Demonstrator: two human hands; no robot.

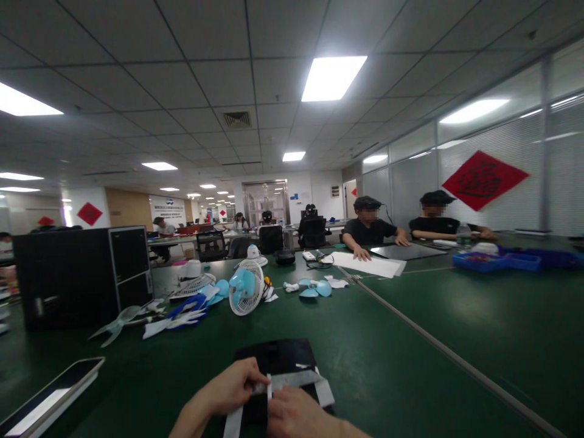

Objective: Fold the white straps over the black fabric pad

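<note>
A flat black object [278, 353] lies on the green table in front of me, with pale whitish strips [296, 379] laid across it. What kind of object it is, I cannot make out. My left hand [232, 384] is closed at its left side, thumb and finger pinching the end of a narrow white strip [269, 387]. Close beside it, my right hand [296, 415] is curled over the near part of the object, fingers pressed together at the same strip; its fingertips are partly hidden. Another pale strip [233, 422] hangs below my left wrist.
A small fan [246, 288], blue fan blades [316, 288] and blue-white gloves [182, 315] lie beyond my hands. A phone on a white box [52, 395] is at left, near a black computer case [82, 274]. Two people sit at right, near blue trays [479, 263].
</note>
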